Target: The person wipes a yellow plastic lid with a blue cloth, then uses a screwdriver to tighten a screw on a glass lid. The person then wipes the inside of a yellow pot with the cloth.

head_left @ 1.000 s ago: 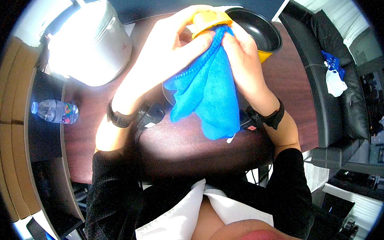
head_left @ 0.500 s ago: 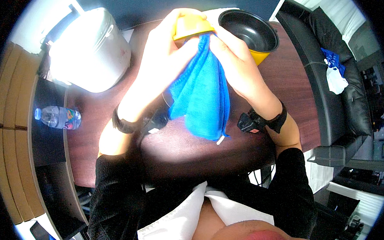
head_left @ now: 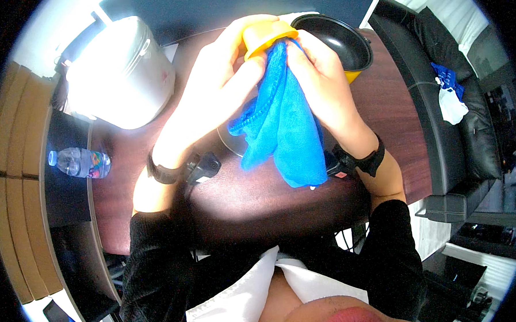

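Note:
My left hand grips a small yellow-orange bowl-shaped piece held up above the dark wooden table. My right hand presses a blue microfibre cloth against that yellow piece; the cloth hangs down between both hands. Each wrist carries a black band with a small device. A black round pot with a yellow rim stands just behind my right hand.
A white rice cooker stands at the table's far left. A plastic water bottle lies on a low dark surface to the left. A black leather sofa with a blue-and-white item runs along the right.
The hands and yellow piece have shifted slightly toward the left and up. The cloth has been bunched narrower and now hangs more straight down between the hands.

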{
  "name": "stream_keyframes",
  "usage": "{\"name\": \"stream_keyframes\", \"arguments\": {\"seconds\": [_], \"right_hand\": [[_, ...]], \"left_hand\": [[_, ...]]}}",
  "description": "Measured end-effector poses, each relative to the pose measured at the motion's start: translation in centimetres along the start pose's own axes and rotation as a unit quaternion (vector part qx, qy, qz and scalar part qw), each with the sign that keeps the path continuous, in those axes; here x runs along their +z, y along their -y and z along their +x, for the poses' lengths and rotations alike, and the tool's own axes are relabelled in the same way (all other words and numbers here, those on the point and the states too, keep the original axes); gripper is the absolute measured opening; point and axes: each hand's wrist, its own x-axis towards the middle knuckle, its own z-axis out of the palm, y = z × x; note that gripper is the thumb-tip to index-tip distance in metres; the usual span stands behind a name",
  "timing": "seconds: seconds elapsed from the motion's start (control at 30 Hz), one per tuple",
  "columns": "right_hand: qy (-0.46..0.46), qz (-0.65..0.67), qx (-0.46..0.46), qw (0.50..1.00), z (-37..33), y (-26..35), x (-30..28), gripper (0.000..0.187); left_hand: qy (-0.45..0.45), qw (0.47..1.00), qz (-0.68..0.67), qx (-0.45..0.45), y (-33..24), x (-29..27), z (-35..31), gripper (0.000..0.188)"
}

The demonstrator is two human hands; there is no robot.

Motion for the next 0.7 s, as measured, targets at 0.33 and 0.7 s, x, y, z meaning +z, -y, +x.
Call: {"name": "stream_keyframes", "arguments": {"seconds": [0.33,0.7], "right_hand": [[0.028,-0.027,-0.022,0.999,-0.1,0.1,-0.3,0.028],[0.0,0.073,0.085,0.994,-0.5,-0.1,-0.3,0.016]], "left_hand": [[0.009,0.994,-0.099,-0.043,-1.0,0.0,0.1,0.048],[-0.01,0.999,-0.053,-0.001,-0.5,0.0,-0.2,0.048]]}}
